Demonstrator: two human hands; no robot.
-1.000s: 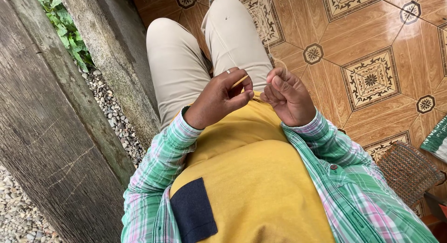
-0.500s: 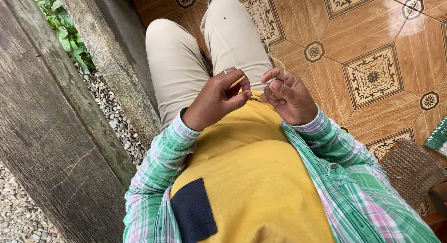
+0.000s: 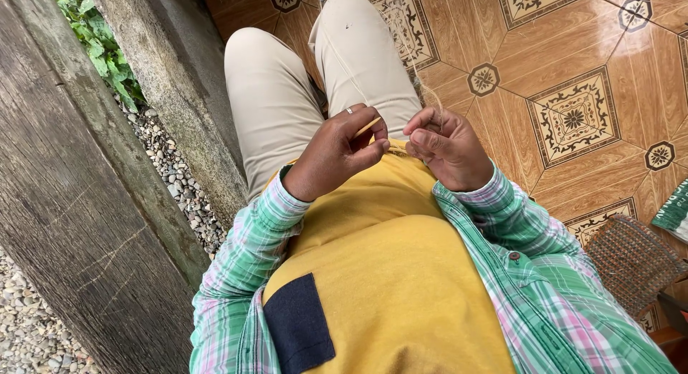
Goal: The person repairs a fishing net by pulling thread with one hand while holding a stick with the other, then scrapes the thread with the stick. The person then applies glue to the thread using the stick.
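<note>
Seated over the tiled floor [image 3: 573, 51], lap [image 3: 315, 80] under both hands, the left hand [image 3: 337, 155] pinches a thin stick [image 3: 368, 126], the right hand [image 3: 448, 148] nips a pale fibre [image 3: 423, 84], seemingly mid-winding; next needs steady tension

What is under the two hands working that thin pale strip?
Under the left hand and right hand lie a yellow cotton shirt and beige trousers. The thin pale strip is mostly covered by fingers.

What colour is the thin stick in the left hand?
Pale yellow-tan stick, pinched in the left hand; shown in the head view.
</note>
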